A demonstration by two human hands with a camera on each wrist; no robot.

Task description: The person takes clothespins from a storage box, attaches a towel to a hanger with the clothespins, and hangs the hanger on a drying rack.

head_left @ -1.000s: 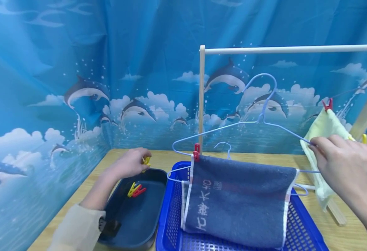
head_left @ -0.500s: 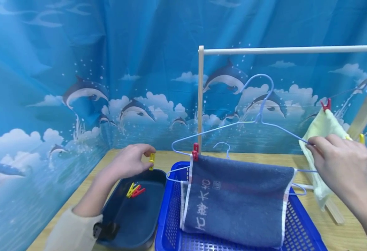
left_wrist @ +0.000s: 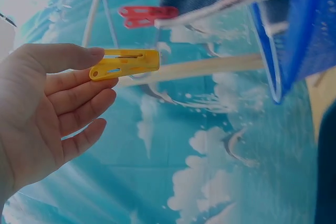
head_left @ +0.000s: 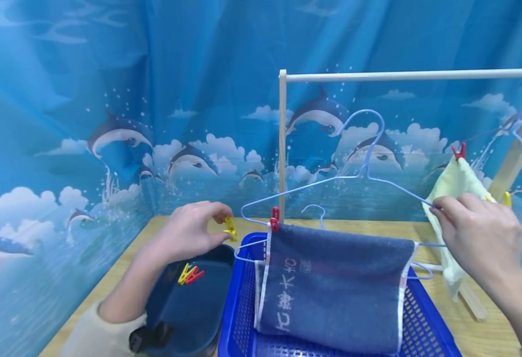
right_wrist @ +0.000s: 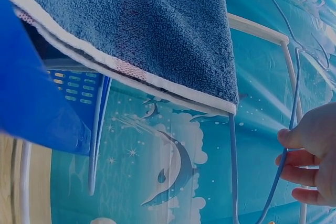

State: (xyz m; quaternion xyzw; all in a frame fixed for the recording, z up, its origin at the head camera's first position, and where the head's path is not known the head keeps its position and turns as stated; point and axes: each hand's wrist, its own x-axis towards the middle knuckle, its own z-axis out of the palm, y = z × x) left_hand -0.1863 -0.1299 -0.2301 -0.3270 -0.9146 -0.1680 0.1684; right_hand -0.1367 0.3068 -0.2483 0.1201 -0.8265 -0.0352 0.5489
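Note:
My left hand [head_left: 189,230] pinches a yellow clothespin [left_wrist: 126,62] between thumb and forefinger, above the far end of the dark bin. My right hand [head_left: 481,233] grips the right arm of a light-blue wire hanger [head_left: 307,183] and holds it up, hook on top. Folded over the hanger's lower bar is a dark blue towel [head_left: 336,287] with a white border and pale lettering. A red clothespin [head_left: 274,219] clips the towel's left upper corner to the bar; at the right corner in the right wrist view no clip shows. The towel hangs over the blue basket.
A dark bin [head_left: 189,317] on the left contains a yellow clip [head_left: 186,273] and a red clip [head_left: 195,276]. More hangers lie in the blue perforated basket [head_left: 238,297]. Behind stands a wooden rack [head_left: 412,76]; a pale yellow cloth [head_left: 454,186] hangs from a hanger at right.
My left hand has moved right from over the bin toward the hanger, carrying the yellow clothespin. The right hand keeps its grip on the hanger; the whole view has shifted slightly.

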